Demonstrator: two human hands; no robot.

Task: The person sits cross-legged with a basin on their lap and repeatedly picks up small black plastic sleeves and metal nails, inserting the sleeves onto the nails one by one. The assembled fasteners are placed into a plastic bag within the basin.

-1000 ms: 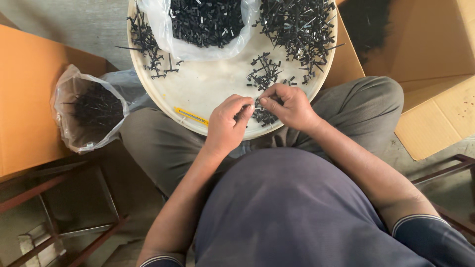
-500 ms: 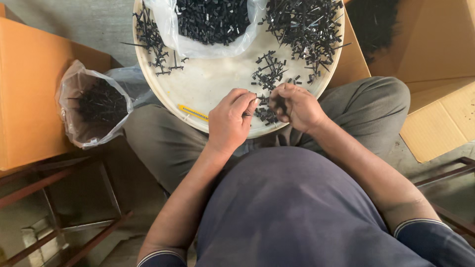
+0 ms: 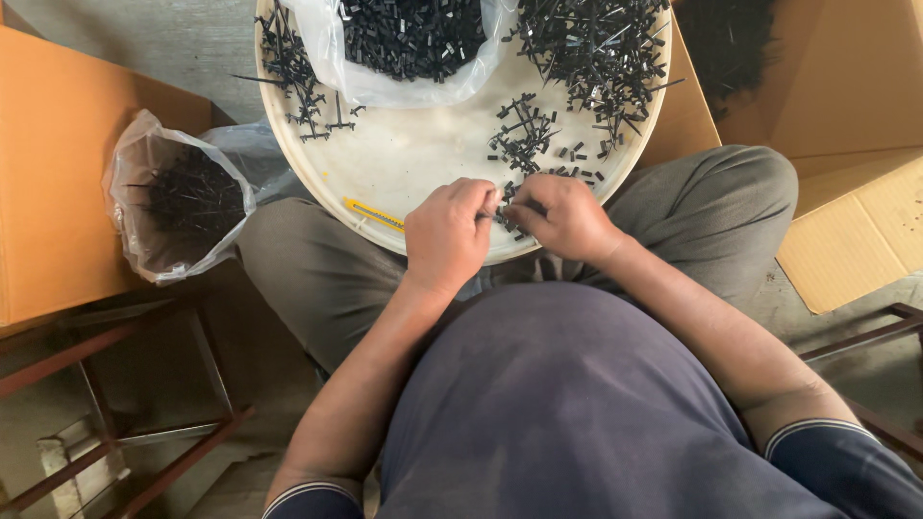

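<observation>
A round cream tray [image 3: 413,163] rests on my lap, strewn with small black plastic parts. My left hand [image 3: 447,235] and my right hand [image 3: 562,216] meet at the tray's near edge, fingers pinched together on a small black part [image 3: 507,207] between them. A loose cluster of black pieces [image 3: 524,135] lies just beyond my hands. A larger heap of black stick-like parts [image 3: 596,43] fills the tray's far right. A clear plastic bag of black bits [image 3: 409,38] sits at the tray's far middle. A yellow strip [image 3: 375,213] lies left of my left hand.
To my left, a clear bag [image 3: 178,197] holding black parts leans against an orange cardboard box [image 3: 53,173]. More cardboard boxes [image 3: 846,144] stand at the right, one with black parts inside. A metal frame [image 3: 125,384] is at lower left.
My hands have stayed together at the tray's near edge, working the small part with slight finger shifts. The view has drifted a little.
</observation>
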